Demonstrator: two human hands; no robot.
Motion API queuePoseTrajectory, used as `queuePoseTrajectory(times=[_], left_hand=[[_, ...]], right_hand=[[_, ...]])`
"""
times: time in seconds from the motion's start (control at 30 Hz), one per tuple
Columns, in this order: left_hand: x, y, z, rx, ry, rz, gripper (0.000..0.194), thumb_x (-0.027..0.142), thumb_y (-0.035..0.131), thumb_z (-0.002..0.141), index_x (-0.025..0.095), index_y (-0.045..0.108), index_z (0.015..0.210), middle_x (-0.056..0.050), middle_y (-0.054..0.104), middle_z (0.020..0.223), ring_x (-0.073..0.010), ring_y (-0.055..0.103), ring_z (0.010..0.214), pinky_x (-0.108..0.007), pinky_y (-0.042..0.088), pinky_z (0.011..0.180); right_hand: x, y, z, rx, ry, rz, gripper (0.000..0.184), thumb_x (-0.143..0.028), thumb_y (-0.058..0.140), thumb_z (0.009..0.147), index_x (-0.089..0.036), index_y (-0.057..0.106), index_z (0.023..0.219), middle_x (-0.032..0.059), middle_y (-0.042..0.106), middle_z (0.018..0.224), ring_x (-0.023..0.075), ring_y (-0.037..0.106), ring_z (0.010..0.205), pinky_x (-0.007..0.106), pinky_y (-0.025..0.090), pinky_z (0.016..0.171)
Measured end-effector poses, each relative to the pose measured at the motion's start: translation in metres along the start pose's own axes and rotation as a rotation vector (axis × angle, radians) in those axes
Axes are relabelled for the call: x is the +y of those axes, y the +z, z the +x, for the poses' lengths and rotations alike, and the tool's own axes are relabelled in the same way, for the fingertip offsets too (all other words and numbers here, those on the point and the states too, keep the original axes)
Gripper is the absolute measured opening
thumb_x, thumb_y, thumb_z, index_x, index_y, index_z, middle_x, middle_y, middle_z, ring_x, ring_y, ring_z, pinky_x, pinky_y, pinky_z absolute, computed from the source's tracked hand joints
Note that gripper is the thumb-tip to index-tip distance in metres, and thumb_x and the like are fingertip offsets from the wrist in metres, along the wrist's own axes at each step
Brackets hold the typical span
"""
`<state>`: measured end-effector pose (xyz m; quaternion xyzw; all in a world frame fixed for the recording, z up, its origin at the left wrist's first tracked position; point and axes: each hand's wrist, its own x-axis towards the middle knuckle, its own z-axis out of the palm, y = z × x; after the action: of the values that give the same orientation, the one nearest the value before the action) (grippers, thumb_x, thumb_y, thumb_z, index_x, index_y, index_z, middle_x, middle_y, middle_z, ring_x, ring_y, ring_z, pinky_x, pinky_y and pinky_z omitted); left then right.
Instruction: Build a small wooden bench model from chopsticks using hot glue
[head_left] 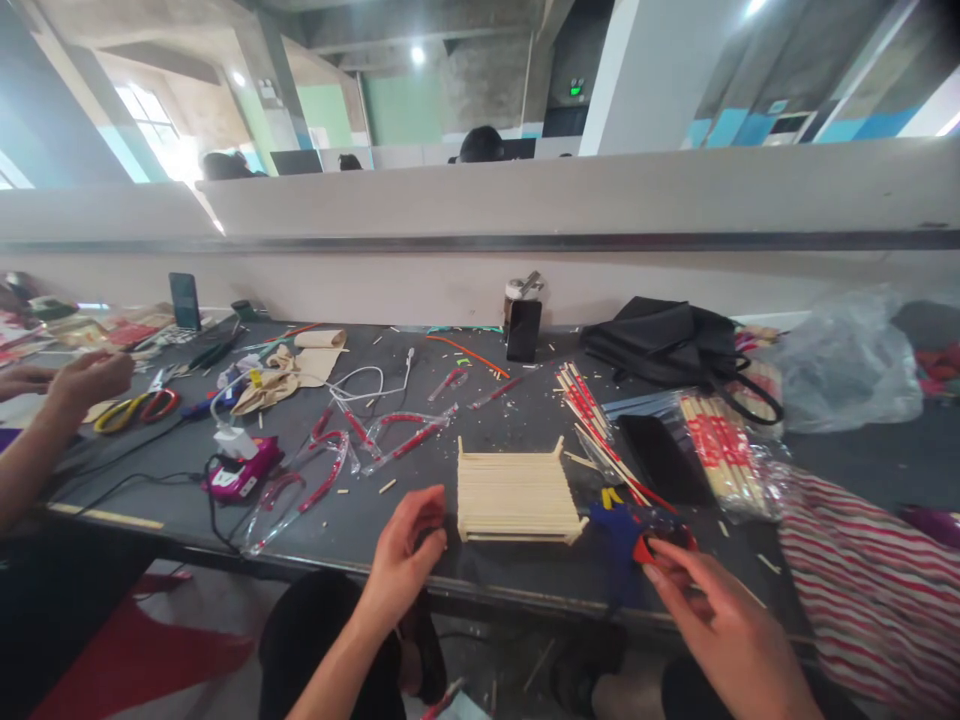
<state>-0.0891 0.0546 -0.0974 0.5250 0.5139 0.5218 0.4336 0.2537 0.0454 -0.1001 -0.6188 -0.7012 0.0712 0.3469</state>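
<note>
A small frame of pale wooden sticks [516,492] lies on the dark table in front of me, with stick ends jutting up at its back corners. My left hand [411,540] is just left of it, its fingers loosely curled and apart, holding nothing. To the right, my right hand [709,598] has thumb and fingertips closed at a red loop-shaped thing [643,549]. Beside that loop sits a blurred blue tool [616,545] that looks like a glue gun, with yellow bits [611,497] near its top. Whether loop and tool are one piece I cannot tell.
Stick bundles [724,445], a dark phone [664,460], a black bag [660,340] and striped cloth [877,560] lie on the right. Torn plastic wrappers [405,440], a purple power block [244,472] and scissors [139,405] lie leftward. Another person's hands [90,385] are at far left.
</note>
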Motion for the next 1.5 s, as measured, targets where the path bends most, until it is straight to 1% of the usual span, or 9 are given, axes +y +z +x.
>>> queuePoseTrajectory(times=[0.07,0.2,0.33,0.47,0.53,0.77,1.03,1.27,1.5], left_hand=[[0.002,-0.006,0.021,0.056,0.041,0.085,0.038,0.026,0.062,0.083,0.022,0.061,0.120,-0.008,0.061,0.114,-0.0216,0.059,0.105,-0.036,0.045,0.095],[0.004,-0.001,0.062,0.006,0.106,0.112,0.038,0.031,0.063,0.083,0.022,0.063,0.119,-0.008,0.060,0.118,-0.0206,0.058,0.103,-0.034,0.045,0.092],[0.005,0.011,0.081,-0.045,0.114,0.081,0.030,0.033,0.066,0.080,0.020,0.070,0.107,-0.007,0.061,0.109,-0.0180,0.058,0.091,-0.030,0.046,0.084],[0.003,0.016,0.083,-0.052,0.071,0.045,0.025,0.035,0.065,0.082,0.020,0.072,0.100,-0.006,0.062,0.100,-0.0182,0.057,0.091,-0.028,0.045,0.079],[0.002,0.016,0.083,-0.053,0.044,0.025,0.023,0.036,0.064,0.083,0.020,0.072,0.098,-0.005,0.063,0.098,-0.0181,0.057,0.091,-0.027,0.044,0.079],[0.005,0.017,0.085,-0.056,-0.047,-0.051,0.019,0.035,0.067,0.082,0.021,0.073,0.093,-0.003,0.061,0.096,-0.0168,0.057,0.089,-0.026,0.043,0.078],[0.007,0.019,0.085,-0.037,-0.083,-0.086,0.014,0.032,0.069,0.080,0.023,0.074,0.090,-0.003,0.062,0.099,-0.0165,0.057,0.093,-0.025,0.042,0.081],[0.007,0.021,0.084,-0.003,-0.108,-0.081,0.018,0.035,0.071,0.078,0.022,0.075,0.089,-0.004,0.065,0.098,-0.0195,0.058,0.093,-0.027,0.044,0.080],[0.001,0.019,0.082,-0.019,-0.129,-0.096,0.023,0.038,0.069,0.079,0.022,0.075,0.095,-0.004,0.066,0.101,-0.0192,0.059,0.094,-0.027,0.044,0.082]], right_hand=[[-0.011,0.000,0.000,0.000,-0.030,0.051,0.035,-0.052,0.052,0.089,-0.022,0.068,0.097,0.0046,0.073,0.087,0.0149,0.069,0.065,0.021,0.057,0.055],[-0.035,0.000,0.003,0.020,-0.047,0.098,0.030,-0.047,0.055,0.088,-0.023,0.069,0.099,0.0039,0.074,0.087,0.0134,0.068,0.060,0.021,0.057,0.056],[-0.044,-0.005,0.023,-0.012,0.090,0.190,0.030,-0.047,0.058,0.084,-0.023,0.071,0.096,0.0050,0.075,0.087,0.0166,0.071,0.067,0.023,0.059,0.059],[-0.044,-0.005,0.055,-0.123,0.370,0.366,0.041,-0.053,0.062,0.079,-0.020,0.071,0.103,0.0060,0.074,0.080,0.0166,0.068,0.056,0.024,0.057,0.048],[-0.045,0.001,0.071,-0.145,0.419,0.411,0.044,-0.053,0.062,0.078,-0.019,0.071,0.105,0.0051,0.072,0.074,0.0142,0.062,0.048,0.023,0.052,0.040],[-0.049,0.035,0.114,-0.264,0.322,0.515,0.043,-0.045,0.063,0.079,-0.017,0.068,0.112,0.0055,0.070,0.083,0.0134,0.061,0.056,0.021,0.046,0.041],[-0.044,0.049,0.123,-0.289,0.213,0.455,0.027,-0.039,0.063,0.081,-0.020,0.071,0.099,0.0043,0.073,0.091,0.0175,0.067,0.081,0.028,0.053,0.074],[-0.048,0.052,0.119,-0.319,0.293,0.463,0.028,-0.042,0.059,0.083,-0.019,0.069,0.097,0.0039,0.072,0.077,0.0153,0.062,0.057,0.023,0.043,0.045],[-0.050,0.056,0.118,-0.303,0.302,0.526,0.031,-0.044,0.059,0.083,-0.018,0.067,0.097,0.0025,0.069,0.072,0.0124,0.055,0.048,0.022,0.039,0.040]])
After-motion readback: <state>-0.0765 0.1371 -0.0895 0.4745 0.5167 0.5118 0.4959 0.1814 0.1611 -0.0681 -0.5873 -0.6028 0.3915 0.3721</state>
